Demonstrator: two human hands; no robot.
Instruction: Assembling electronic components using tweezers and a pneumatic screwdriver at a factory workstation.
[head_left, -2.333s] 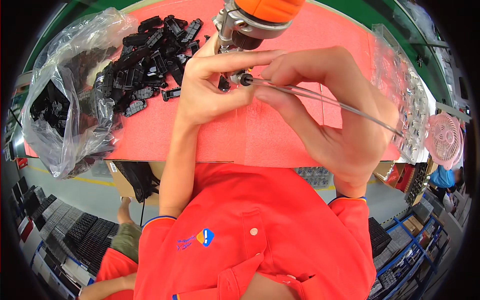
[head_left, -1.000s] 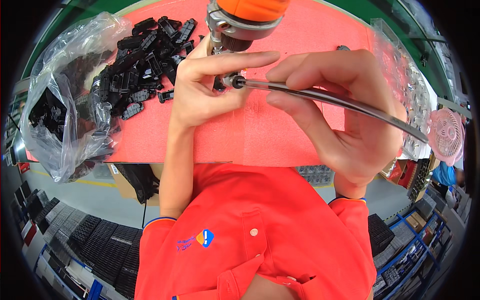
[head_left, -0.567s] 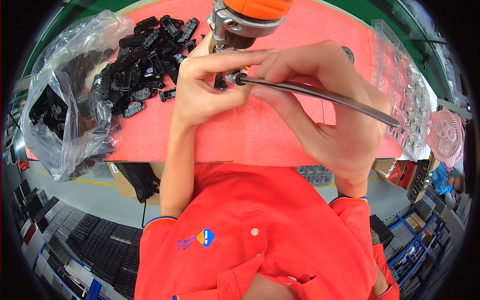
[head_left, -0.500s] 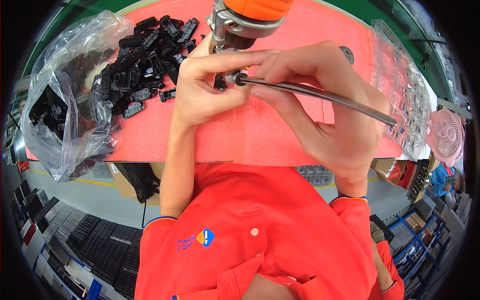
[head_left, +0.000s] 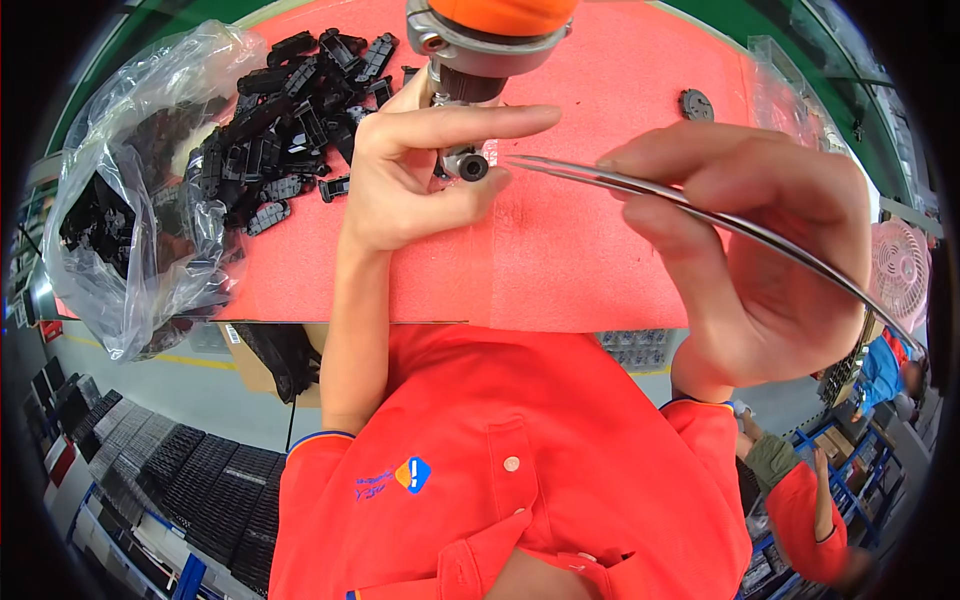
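My left hand (head_left: 405, 185) is curled round a small metal cylindrical fitting (head_left: 472, 165) with a dark round end. Its index finger stretches out above the fitting, and its thumb lies below. Just over that hand hangs a device (head_left: 490, 35) with an orange top, a metal collar and a black ribbed knob; whether the fitting joins it I cannot tell. To the right, my right hand (head_left: 765, 250) pinches long metal tweezers (head_left: 640, 186) between thumb and fingers. Their tips point left at the fitting, a short way apart from it, with nothing visible between them.
Black plastic parts (head_left: 300, 110) lie heaped at the far left beside an opened clear plastic bag (head_left: 130, 250) holding more. A dark round disc (head_left: 696, 105) rests on the pink mat (head_left: 570, 265). Clear trays (head_left: 785, 95) line the right edge; a pink fan (head_left: 900, 262) stands beyond.
The tweezers have pulled away to the right from the fitting's round end, and my right hand moved right with them. The orange-topped device shifted slightly up and left. My left hand barely moved.
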